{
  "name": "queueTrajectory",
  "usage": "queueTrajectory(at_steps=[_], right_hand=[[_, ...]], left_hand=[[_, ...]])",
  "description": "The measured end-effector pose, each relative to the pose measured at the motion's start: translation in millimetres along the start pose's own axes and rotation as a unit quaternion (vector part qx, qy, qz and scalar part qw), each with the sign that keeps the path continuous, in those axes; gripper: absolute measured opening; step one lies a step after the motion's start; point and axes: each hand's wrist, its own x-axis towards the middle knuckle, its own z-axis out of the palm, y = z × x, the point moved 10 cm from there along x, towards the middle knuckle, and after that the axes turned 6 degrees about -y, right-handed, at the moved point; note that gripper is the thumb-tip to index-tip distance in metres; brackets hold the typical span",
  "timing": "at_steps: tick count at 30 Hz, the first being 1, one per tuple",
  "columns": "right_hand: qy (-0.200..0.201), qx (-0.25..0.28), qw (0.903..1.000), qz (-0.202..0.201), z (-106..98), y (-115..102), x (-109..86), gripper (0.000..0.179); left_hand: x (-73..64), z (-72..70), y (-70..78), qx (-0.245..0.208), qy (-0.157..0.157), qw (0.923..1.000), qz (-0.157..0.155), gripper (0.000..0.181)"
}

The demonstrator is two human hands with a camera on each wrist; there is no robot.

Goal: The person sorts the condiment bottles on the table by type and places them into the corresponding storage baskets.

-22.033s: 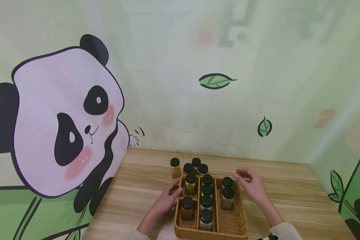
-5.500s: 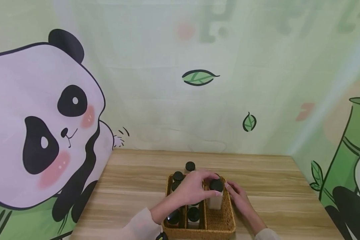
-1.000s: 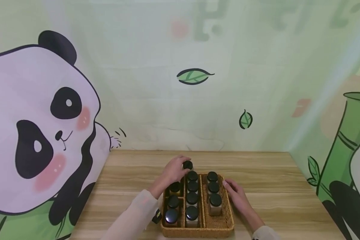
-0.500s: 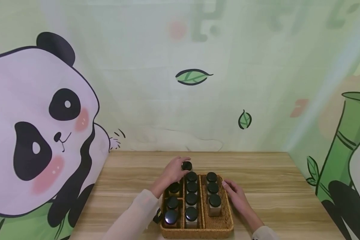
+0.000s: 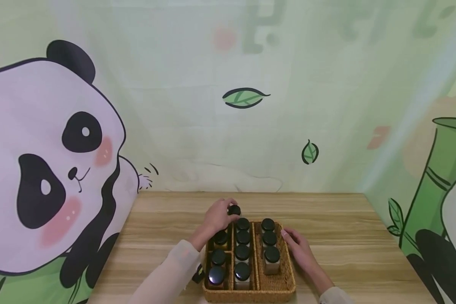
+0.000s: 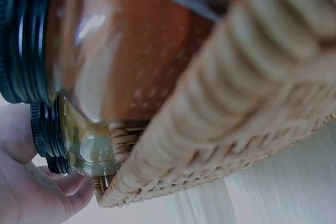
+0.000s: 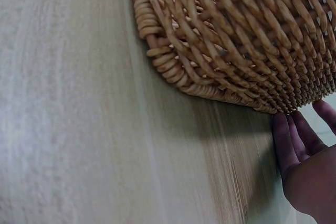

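My left hand reaches over the far left of a woven basket and grips a black-lidded jar at the back edge. The hand hides most of that jar's body. In the left wrist view, a jar of orange-brown powder stands inside the basket wall, with a yellowish jar beyond it. My right hand rests against the basket's right side. Its extended fingertips touch the lower outer wall in the right wrist view, where the basket corner also shows.
Dividers split the basket. Two jars fill the front left part, several line the middle, and three stand at the right. The wooden table extends around it, up to a panda-printed backdrop.
Loose jars behind the basket at first now stand inside, apart from the gripped one. The left hand went from the right compartment to that jar, which just shifted slightly left. The right hand stays.
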Motion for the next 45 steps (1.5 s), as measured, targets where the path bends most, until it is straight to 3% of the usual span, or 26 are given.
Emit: queueTrajectory(at_steps=[7,16,22,27,31,38,45], right_hand=[[-0.001,-0.009,0.9999,-0.005,0.0,-3.4,-1.1,0.054],[-0.001,-0.01,0.9999,-0.003,1.0,-2.5,0.1,0.053],[-0.01,-0.003,0.9999,0.0,3.0,-7.5,-2.2,0.053],[-0.011,0.002,0.9999,0.001,3.3,-7.9,-2.4,0.05],[-0.011,0.007,0.9999,0.008,2.2,0.5,0.6,0.05],[-0.005,0.004,0.9999,0.009,1.1,0.7,-0.4,0.052],[-0.004,0.004,1.0,0.005,0.9,-1.0,-0.8,0.053]], left_hand=[[0.1,-0.7,-1.5,-0.012,-0.01,0.9998,-0.008,0.047],[-1.0,-4.2,-14.8,-0.065,0.021,0.9961,-0.056,0.055],[-1.9,-7.5,-20.2,-0.06,0.04,0.9959,-0.054,0.05],[-4.6,-13.1,-19.9,-0.062,0.055,0.9961,-0.033,0.044],[-4.7,-26.3,-13.4,-0.068,0.071,0.9951,-0.006,0.043],[-7.8,-62.5,11.2,-0.095,0.088,0.991,0.035,0.047],[-20.2,-88.6,47.7,-0.103,0.078,0.9893,0.067,0.048]])
